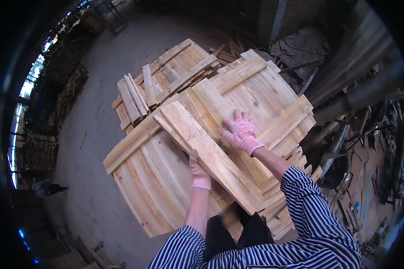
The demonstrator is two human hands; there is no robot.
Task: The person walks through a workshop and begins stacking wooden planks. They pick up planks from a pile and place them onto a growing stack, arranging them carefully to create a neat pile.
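Observation:
Pink-and-white knit gloves cover both of my hands. My left hand (198,172) grips the left edge of a few long wooden boards (211,154) stacked together and slanting toward my body. The thumb shows at the edge; the other fingers are hidden beneath. My right hand (241,132) is open, fingers spread, over the right-hand wooden panel (251,98) beside the boards; I cannot tell how firmly it touches. Another panel of planks with a crosspiece (152,175) lies to the left, partly under the held boards.
Farther off lies another plank panel (175,62), with loose wooden slats (132,96) at its left. Pipes and poles (336,139) crowd the right side among scrap. Uneven board ends (278,213) stick out near my legs. Grey concrete floor (90,148) extends to the left.

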